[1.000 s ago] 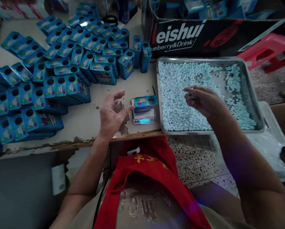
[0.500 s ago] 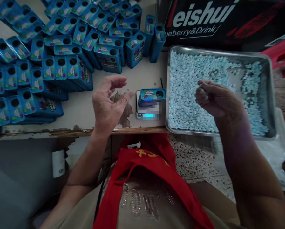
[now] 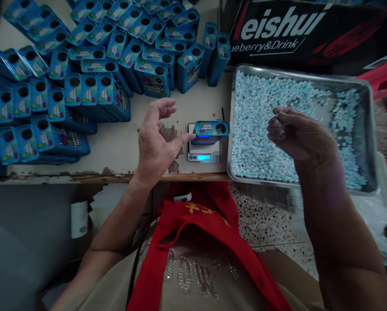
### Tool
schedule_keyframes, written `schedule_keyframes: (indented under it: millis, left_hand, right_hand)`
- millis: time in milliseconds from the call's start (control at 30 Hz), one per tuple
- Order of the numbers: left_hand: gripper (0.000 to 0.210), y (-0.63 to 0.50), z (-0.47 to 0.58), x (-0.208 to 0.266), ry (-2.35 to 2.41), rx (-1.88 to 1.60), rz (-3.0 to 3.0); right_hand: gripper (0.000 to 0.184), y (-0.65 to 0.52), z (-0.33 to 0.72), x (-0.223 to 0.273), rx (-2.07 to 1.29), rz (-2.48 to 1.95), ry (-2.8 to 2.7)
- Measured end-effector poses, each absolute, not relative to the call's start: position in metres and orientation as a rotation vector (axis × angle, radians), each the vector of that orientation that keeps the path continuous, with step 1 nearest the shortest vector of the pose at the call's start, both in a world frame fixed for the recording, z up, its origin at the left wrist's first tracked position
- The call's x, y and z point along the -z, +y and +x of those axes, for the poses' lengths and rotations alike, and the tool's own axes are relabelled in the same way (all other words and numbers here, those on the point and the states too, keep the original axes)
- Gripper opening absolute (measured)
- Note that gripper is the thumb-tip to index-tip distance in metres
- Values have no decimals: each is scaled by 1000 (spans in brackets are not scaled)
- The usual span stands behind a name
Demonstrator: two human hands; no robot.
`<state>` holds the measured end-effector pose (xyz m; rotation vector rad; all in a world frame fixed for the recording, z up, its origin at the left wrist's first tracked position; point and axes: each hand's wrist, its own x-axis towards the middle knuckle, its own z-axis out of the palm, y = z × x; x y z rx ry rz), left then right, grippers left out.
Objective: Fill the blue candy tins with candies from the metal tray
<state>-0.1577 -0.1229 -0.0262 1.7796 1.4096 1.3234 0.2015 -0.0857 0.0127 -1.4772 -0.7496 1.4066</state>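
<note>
A blue tin (image 3: 209,128) lettered CARAMELO MACIZO, with a dark round opening in its top, rests on a small digital scale (image 3: 193,158) with a lit blue display. My left hand (image 3: 159,140) is open beside it, thumb stretched toward the tin's left end; whether the thumb touches cannot be told. Over a metal tray (image 3: 261,182) of small pale-blue candies (image 3: 254,129), my right hand (image 3: 298,136) is closed, fingertips pressed together. Whatever lies inside those fingers is mostly hidden.
Many similar blue tins (image 3: 152,80) crowd the left and back of the worn table (image 3: 115,142), several packed in rows. Behind the tray stands a black printed box (image 3: 277,34). A red plastic object (image 3: 382,86) is at the right. The table's front edge (image 3: 180,177) runs before me.
My left hand has shifted right, bringing its thumb close to the tin on the scale. The closed right hand stays above the tray. The whole view has moved slightly.
</note>
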Motion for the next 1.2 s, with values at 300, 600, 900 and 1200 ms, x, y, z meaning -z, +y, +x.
schedule_keyframes:
  millis: [300,600,900,1200]
  left_hand:
    - [55,-109,-124,66,1282,-1113,1795]
    - [38,-91,-87,24,983,-1115,2516]
    - [48,-93,-81,52,1019,-1306,2531]
    - [44,-93,-88,50,1051,-1186,2546]
  right_hand:
    - [11,-97,193,-14,-1097,-1541,-1247]
    - [34,-123,137,34,-1599,-1164,-530]
    - [14,-115,139,14,-1674,-1164,-683]
    - [10,-102,131,22,-1586,-1279,-739]
